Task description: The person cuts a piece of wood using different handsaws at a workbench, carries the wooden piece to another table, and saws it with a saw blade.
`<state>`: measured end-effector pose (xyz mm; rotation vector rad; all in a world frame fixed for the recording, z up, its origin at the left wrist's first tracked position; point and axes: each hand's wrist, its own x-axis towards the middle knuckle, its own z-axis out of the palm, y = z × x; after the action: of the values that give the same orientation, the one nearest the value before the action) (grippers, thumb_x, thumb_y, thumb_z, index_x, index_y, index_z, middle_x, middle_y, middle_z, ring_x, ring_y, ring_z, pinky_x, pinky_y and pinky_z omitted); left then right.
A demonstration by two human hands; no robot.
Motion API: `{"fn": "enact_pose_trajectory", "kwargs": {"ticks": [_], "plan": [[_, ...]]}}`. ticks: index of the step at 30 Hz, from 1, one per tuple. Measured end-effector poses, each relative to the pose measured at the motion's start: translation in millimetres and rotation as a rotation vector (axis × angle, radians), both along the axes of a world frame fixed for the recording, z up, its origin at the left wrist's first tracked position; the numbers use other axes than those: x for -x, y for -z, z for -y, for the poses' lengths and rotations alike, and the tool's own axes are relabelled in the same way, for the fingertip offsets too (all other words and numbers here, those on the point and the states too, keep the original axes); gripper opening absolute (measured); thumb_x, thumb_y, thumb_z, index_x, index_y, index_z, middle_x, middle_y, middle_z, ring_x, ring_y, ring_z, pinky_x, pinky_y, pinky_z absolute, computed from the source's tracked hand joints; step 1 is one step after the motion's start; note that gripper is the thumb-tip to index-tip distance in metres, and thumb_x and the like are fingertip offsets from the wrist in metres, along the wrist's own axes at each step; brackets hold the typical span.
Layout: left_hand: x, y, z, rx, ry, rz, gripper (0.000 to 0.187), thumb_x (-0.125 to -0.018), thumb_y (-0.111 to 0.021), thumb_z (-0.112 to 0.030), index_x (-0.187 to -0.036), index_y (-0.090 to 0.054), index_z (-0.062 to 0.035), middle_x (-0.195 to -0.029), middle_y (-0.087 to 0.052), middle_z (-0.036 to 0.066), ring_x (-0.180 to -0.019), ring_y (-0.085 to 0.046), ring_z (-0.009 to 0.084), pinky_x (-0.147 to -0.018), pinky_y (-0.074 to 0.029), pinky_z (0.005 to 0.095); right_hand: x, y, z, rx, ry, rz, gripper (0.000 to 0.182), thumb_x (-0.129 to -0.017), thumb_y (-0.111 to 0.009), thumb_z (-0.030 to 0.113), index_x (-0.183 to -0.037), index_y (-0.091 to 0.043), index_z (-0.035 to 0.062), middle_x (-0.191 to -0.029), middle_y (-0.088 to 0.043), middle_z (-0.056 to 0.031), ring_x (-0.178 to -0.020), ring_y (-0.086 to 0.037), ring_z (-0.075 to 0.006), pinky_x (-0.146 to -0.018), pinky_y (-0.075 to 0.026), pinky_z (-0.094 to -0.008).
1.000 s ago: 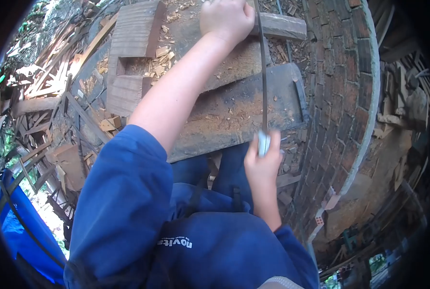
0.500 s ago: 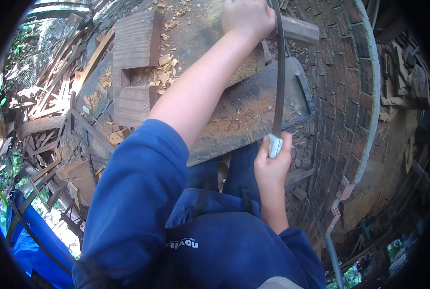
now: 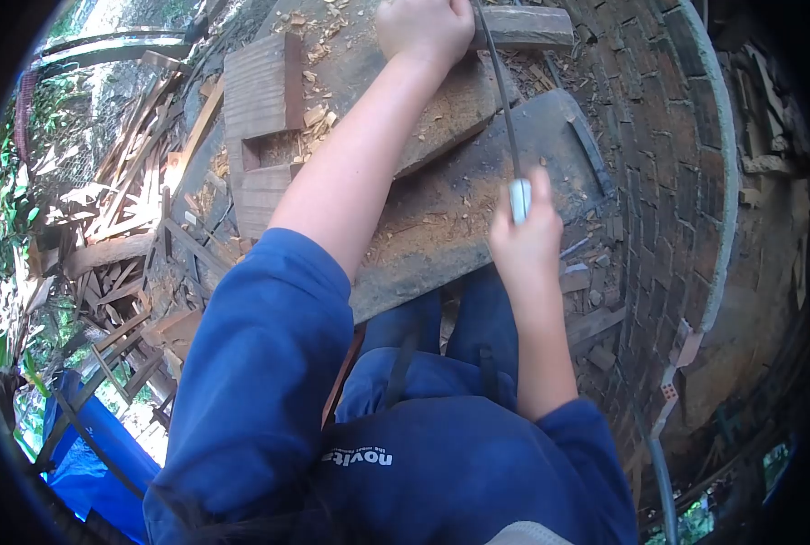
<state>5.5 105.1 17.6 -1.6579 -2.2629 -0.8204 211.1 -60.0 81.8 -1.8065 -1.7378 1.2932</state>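
Note:
My right hand (image 3: 525, 238) grips the white handle (image 3: 519, 198) of a thin dark saw blade (image 3: 498, 86). The blade runs away from me to a short wooden piece (image 3: 528, 27) at the top of the view. My left hand (image 3: 423, 29) is closed on that piece just left of the blade, pressing it down on a sawdust-covered plank (image 3: 441, 118). A second, darker plank (image 3: 550, 154) lies under the blade. My blue sleeves and blue clothing fill the lower part of the view.
A notched wooden block (image 3: 261, 118) with chips around it lies left of my left arm. Scrap laths and offcuts (image 3: 123, 227) pile up at the left. A curved brick wall (image 3: 686, 163) stands at the right. Blue sheeting (image 3: 87, 454) shows at the lower left.
My right hand has pushed the saw forward, away from me, so the handle now sits over the dark plank. My left hand has stayed on the wooden piece.

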Motion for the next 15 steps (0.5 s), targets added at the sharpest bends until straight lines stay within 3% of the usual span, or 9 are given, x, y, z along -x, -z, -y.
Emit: {"fn": "enact_pose_trajectory", "kwargs": {"ticks": [2,6,8,11,15], "plan": [[1,2,-2,0.008,-0.033,0.002,0.027,-0.082,-0.058,-0.025,-0.066,-0.067,-0.0048,-0.072,-0.068,0.017,-0.072,-0.066,0.0346,-0.071,-0.053,0.0461,11,11,-4,0.006,0.003,0.049,0.021,-0.089,-0.058,0.006,-0.107,-0.048,0.0021,-0.079,-0.063,-0.0273,-0.079,-0.063,-0.0493,-0.063,-0.048,-0.0520],[3,3,-4,0.012,0.023,0.009,0.028,-0.083,-0.057,-0.026,-0.067,-0.068,-0.0058,-0.073,-0.068,0.015,-0.070,-0.066,0.0339,-0.071,-0.054,0.0458,-38,-16,90,-0.042,0.085,-0.013,0.014,-0.087,-0.061,0.005,-0.100,-0.055,0.0025,-0.079,-0.064,-0.0258,-0.081,-0.069,-0.0435,-0.069,-0.054,-0.0443],[3,5,3,0.034,0.042,0.031,0.027,-0.082,-0.058,-0.027,-0.067,-0.068,-0.0063,-0.072,-0.068,0.015,-0.069,-0.066,0.0335,-0.070,-0.054,0.0457,-29,-17,73,0.005,0.085,-0.063,0.016,-0.087,-0.060,0.004,-0.102,-0.054,0.0016,-0.079,-0.064,-0.0254,-0.080,-0.068,-0.0442,-0.067,-0.053,-0.0448],[3,11,-2,-0.022,0.033,-0.019,0.028,-0.082,-0.057,-0.028,-0.068,-0.069,-0.0069,-0.073,-0.069,0.014,-0.068,-0.067,0.0326,-0.069,-0.054,0.0454,16,18,-11,-0.039,-0.009,0.054,0.021,-0.092,-0.059,0.009,-0.108,-0.047,0.0046,-0.075,-0.063,-0.0284,-0.075,-0.064,-0.0488,-0.059,-0.048,-0.0522],[4,17,-2,0.022,-0.014,-0.038,0.029,-0.082,-0.056,-0.029,-0.069,-0.070,-0.0072,-0.074,-0.070,0.014,-0.070,-0.068,0.0320,-0.070,-0.054,0.0460,-15,5,45,-0.086,0.035,0.006,0.019,-0.092,-0.060,0.010,-0.107,-0.050,0.0049,-0.075,-0.064,-0.0274,-0.078,-0.065,-0.0480,-0.060,-0.051,-0.0496]]}}
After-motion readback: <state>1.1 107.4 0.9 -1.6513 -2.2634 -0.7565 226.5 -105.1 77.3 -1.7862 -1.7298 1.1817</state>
